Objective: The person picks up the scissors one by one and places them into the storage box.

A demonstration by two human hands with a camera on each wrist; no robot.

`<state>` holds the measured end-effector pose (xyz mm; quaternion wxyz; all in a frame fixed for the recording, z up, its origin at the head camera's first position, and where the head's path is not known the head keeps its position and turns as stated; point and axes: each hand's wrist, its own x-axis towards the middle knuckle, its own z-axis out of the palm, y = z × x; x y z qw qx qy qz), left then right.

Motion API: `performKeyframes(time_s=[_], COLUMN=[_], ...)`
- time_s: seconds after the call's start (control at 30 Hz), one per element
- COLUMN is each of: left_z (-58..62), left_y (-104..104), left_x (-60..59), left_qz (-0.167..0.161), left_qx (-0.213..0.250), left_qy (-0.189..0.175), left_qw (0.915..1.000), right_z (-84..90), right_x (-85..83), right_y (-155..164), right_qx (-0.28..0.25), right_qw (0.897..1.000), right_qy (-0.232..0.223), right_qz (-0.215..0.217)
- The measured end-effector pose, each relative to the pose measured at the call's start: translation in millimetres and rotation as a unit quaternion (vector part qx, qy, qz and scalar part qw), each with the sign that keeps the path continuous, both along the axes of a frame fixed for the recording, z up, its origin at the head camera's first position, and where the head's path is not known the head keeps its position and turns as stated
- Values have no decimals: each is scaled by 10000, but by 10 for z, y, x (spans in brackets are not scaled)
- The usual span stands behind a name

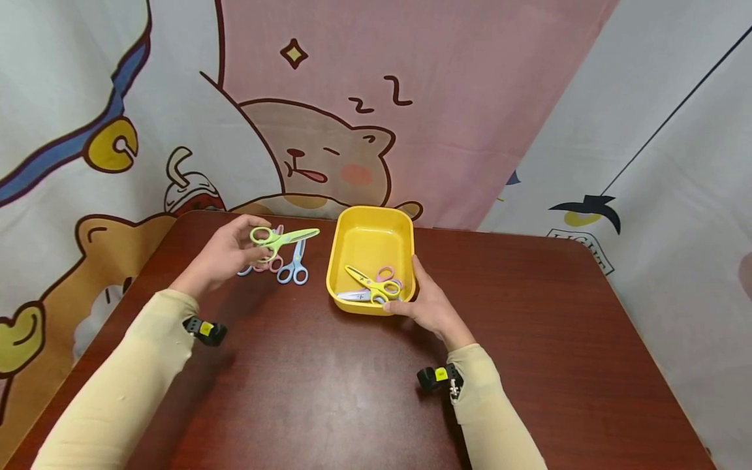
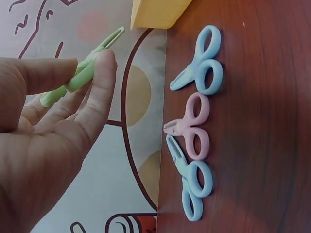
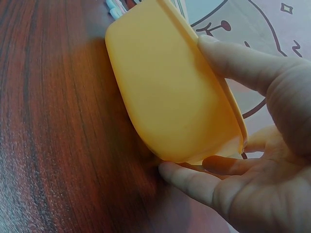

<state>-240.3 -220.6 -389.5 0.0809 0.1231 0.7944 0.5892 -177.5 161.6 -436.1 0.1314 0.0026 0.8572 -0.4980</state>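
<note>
Sleeves (image 1: 117, 386) are being worn nearest, green scissors (image 1: 281, 239) being pinched by the left hand (image 1: 223, 254) while the tray (image 1: 360, 249), best held level, is being gripped by the right hand (image 1: 433, 301).

Pinches green scissors (image 2: 80, 80) in the left hand (image 2: 56, 136), left of the pink scissors (image 2: 187, 127) and apart from them. Shows blue scissors (image 2: 196, 65) just above the pink scissors, a second blue pair (image 2: 185, 171) just below, table (image 2: 262, 121) beneath and right, yellow box (image 2: 158, 14) farther above, printed cloth (image 2: 138, 97) to the left.

Three scissors (image 2: 187, 127) on table (image 1: 329, 378), left of tray (image 1: 376, 245)
</note>
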Motion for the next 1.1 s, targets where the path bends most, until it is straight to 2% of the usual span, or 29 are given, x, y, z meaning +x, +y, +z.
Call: performKeyframes(time_s=[0.37,0.63,0.87,1.1], left_z=[35,35,20,-6], left_y=[163,296,393,486], left_x=[-5,-26,-36,-41], left_qz=[-163,-291,-348,-594], left_qx=[3,172,2,119], left_qy=[-193,-246,-243,-327], left_qw=[9997,9991,9991,9976], right_z=[6,18,5,-2], right_x=[-5,-2,-1,-5], right_y=[8,11,8,10], right_qx=[17,61,22,-27], right_qw=[10000,9999,10000,10000], right_qy=[54,74,5,1], right_qz=[45,63,16,32])
